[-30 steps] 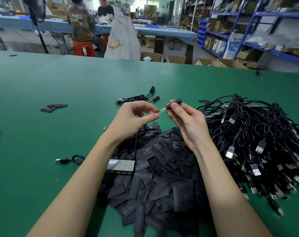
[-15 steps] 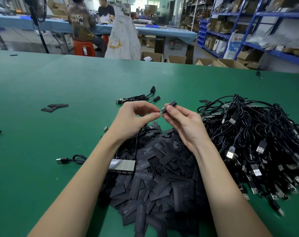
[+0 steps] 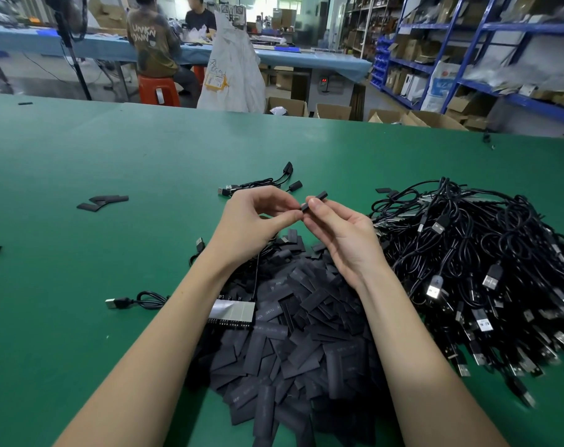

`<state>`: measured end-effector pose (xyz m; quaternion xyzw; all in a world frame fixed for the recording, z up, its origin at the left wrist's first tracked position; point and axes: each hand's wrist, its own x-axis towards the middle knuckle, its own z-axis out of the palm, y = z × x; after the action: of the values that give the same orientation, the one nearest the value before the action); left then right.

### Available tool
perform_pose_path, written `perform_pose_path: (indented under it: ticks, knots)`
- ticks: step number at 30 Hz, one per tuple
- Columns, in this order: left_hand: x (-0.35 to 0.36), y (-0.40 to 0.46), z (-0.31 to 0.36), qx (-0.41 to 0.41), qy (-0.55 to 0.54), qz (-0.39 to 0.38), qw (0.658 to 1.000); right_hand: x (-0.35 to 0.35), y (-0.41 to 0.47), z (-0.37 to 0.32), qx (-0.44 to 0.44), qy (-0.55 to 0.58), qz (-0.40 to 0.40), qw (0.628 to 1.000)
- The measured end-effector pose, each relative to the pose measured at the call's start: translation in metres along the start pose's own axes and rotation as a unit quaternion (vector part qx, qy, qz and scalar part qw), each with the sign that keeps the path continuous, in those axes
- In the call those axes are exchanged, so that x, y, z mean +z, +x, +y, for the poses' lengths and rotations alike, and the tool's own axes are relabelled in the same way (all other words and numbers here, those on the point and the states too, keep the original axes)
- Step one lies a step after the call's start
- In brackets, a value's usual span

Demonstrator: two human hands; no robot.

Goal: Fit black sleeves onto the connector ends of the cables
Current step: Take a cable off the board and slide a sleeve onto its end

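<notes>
My green table lies bare to the left and far side, while a heap of sleeves crowds the near middle and tangled cables fill the right, cut off by the frame edge. Above the heap, my right hand pinches a black sleeve, flat, matte and tilted up to the right. My left hand pinches at its lower end, though my fingertips hide the connector there.
</notes>
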<state>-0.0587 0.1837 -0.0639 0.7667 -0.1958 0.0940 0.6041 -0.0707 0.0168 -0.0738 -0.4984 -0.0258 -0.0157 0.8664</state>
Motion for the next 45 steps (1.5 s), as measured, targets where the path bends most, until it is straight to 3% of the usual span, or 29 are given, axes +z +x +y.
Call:
perform_pose_path:
  ticks: [6,16,38,42,45]
  knots:
    - [0.0,0.0,0.001,-0.007,0.017,-0.011,1.0,0.002,-0.001,-0.001,0.005,0.028,0.014,0.999]
    - [0.001,0.002,0.001,0.006,0.083,0.043,0.996,0.008,-0.001,0.001,-0.039,0.0,0.053,0.998]
    - [0.001,0.001,0.003,0.008,0.104,0.054,0.993,0.01,-0.003,0.002,-0.068,-0.044,0.044,0.996]
    - [0.0,0.001,0.004,0.005,0.105,0.034,0.994,0.01,-0.002,0.002,-0.07,-0.039,0.046,0.996]
    - [-0.007,0.001,0.004,-0.017,0.12,-0.026,0.992,0.006,-0.001,0.0,-0.075,-0.022,0.059,0.995]
